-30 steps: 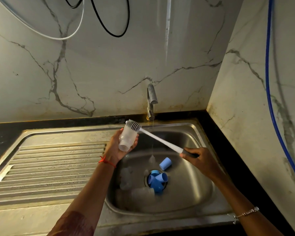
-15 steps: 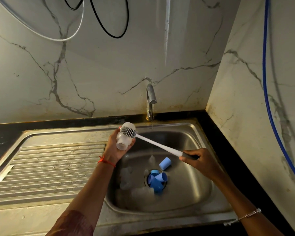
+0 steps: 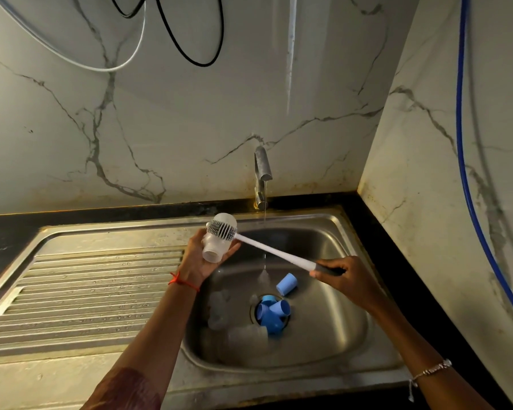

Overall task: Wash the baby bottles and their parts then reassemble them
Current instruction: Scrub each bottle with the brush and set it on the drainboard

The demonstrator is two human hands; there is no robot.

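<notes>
Holding the bottle (image 3: 216,247) above the left edge of the sink (image 3: 323,216) basin, the left hand (image 3: 202,261) has thumb and fingers curled round its body, w/ the neck end pointing down to the palm. The brush (image 3: 276,251) lays its grey bristle head against the bottle's upper side. The right hand (image 3: 347,279) grips the dark handle end, over the basin. A thin water stream falls from the tap (image 3: 262,173). Blue caps (image 3: 271,313) are piled at the drain, and other bottles (image 3: 246,335) lie just left of them.
</notes>
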